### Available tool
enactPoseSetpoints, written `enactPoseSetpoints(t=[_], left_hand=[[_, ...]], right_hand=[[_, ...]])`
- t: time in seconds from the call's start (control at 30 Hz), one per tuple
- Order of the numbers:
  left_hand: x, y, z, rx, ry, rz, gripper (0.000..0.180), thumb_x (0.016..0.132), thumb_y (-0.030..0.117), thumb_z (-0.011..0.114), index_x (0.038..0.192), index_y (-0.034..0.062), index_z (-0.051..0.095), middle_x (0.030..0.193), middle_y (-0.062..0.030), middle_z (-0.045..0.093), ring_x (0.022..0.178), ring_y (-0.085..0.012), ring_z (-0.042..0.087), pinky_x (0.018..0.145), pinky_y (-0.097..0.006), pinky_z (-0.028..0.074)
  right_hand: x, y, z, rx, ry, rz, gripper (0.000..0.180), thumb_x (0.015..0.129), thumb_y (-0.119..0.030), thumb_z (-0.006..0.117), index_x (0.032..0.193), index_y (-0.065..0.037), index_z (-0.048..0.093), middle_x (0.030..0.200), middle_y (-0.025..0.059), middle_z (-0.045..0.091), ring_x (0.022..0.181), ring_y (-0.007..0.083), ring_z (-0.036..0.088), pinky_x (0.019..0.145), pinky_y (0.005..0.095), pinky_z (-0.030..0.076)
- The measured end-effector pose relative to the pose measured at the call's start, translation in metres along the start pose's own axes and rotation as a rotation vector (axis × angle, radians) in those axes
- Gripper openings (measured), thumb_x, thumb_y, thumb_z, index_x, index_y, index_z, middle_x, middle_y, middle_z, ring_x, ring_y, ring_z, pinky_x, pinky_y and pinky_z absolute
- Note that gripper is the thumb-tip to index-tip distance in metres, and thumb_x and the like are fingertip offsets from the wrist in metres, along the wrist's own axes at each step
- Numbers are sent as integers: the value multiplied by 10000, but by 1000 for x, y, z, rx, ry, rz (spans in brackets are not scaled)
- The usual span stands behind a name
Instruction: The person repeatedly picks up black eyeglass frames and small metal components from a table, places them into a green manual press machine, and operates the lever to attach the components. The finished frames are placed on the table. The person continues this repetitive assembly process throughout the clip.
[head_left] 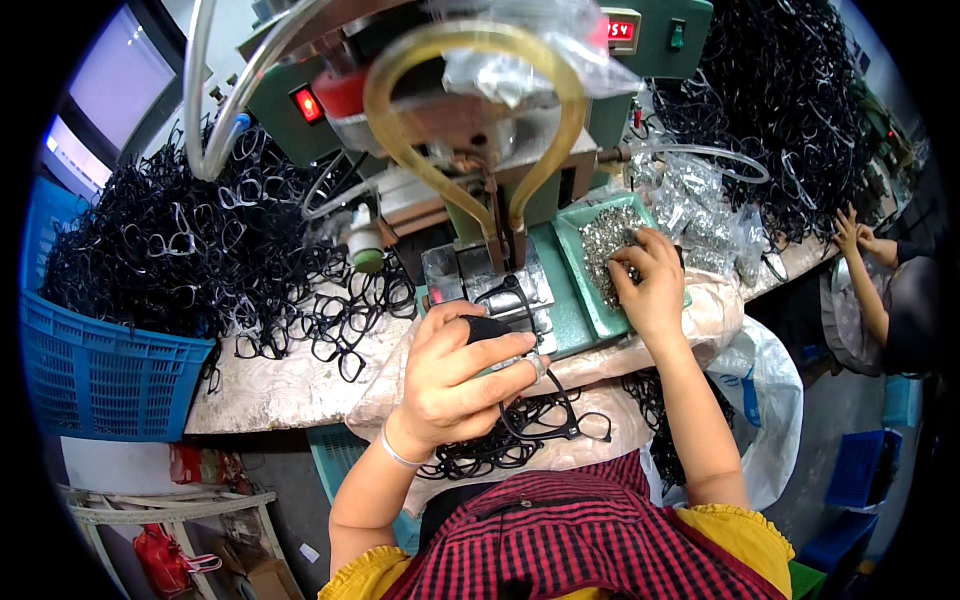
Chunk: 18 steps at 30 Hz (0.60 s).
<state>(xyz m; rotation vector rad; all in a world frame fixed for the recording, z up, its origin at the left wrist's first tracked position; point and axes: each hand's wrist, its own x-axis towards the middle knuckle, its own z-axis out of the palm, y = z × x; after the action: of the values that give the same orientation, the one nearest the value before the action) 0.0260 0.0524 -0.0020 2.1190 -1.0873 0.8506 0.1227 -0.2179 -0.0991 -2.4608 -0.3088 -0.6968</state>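
Note:
My left hand (450,385) is closed on a black eyeglass frame (572,430). One end of the frame reaches up to the metal plate under the machine's narrow tip (508,245), and its lower part hangs below my fingers. My right hand (655,290) is at a green tray (605,328) of small silvery metal parts (603,250), with thumb and fingertips bent together among them. Whether a part sits between those fingertips is too small to make out.
Heaps of black eyeglass frames (240,230) lie at left and far right (770,110). A blue basket (110,370) stands at left. Clear plastic bags (700,220) lie beyond the tray. More frames (480,450) rest near my lap. Another person's hands (855,235) work at far right.

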Motion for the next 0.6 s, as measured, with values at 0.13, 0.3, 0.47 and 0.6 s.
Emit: enactPoseSetpoints(t=[0.13, 0.3, 0.47, 0.6], left_hand=[[-5, 1, 0, 12, 18, -8, 210, 689, 108, 808, 879, 119, 717, 1032, -46, 736, 659, -205, 554, 833, -450, 532], [-37, 44, -3, 140, 123, -204, 248, 779, 100, 777, 1014, 121, 701, 1198, -102, 685, 1010, -293, 675, 1021, -522, 456], [-58, 39, -73, 475, 837, -565, 225, 869, -19, 659, 1066, 85, 693, 1132, -135, 669, 1008, -261, 641, 1006, -371, 478], [-36, -34, -113, 726, 143, -669, 267, 797, -39, 688, 1044, 61, 687, 1198, -126, 645, 1110, -300, 574, 991, -384, 446]], right_hand=[[18, -23, 4, -72, -124, -402, 234, 755, -100, 712, 974, -98, 628, 1294, 137, 574, 1268, 351, 508, 909, 470, 458], [44, -1, 11, 34, 10, -356, 137, 805, 1, 643, 941, -7, 631, 995, 181, 665, 961, 384, 642, 837, 430, 521], [15, 0, -1, 326, 140, 27, 158, 879, -47, 654, 1008, -36, 745, 971, 132, 732, 863, 248, 698, 807, 325, 529], [19, -22, -5, 482, 95, 160, 162, 858, -48, 672, 997, -30, 752, 970, 113, 738, 875, 214, 694, 802, 308, 527]])
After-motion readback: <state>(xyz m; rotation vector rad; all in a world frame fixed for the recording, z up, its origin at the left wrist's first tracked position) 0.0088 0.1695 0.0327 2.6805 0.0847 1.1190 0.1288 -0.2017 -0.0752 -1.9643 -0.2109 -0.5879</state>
